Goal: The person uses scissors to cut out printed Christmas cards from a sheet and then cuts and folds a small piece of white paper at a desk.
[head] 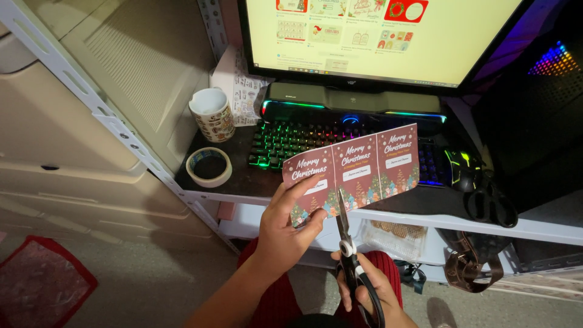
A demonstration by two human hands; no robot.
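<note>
The left hand [285, 225] pinches the strip of three red printed cards [352, 170] above the bench [243, 185]. The right hand [370, 297] grips scissors [347, 243], blades at the first seam. Seemingly mid-cut; next needs straight closing along it.

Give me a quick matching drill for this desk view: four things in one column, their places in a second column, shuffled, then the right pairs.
Things:
1. scissors
2. strip of red printed cards
3. mug
4. roll of tape

Places:
A. standing left of the lit keyboard, near the desk's back
B. pinched at its left end by the left hand
C. lying flat on the desk in front of the mug
D. in the right hand, blades up at the strip's lower edge

Pairs: 1-D, 2-B, 3-A, 4-C
</note>
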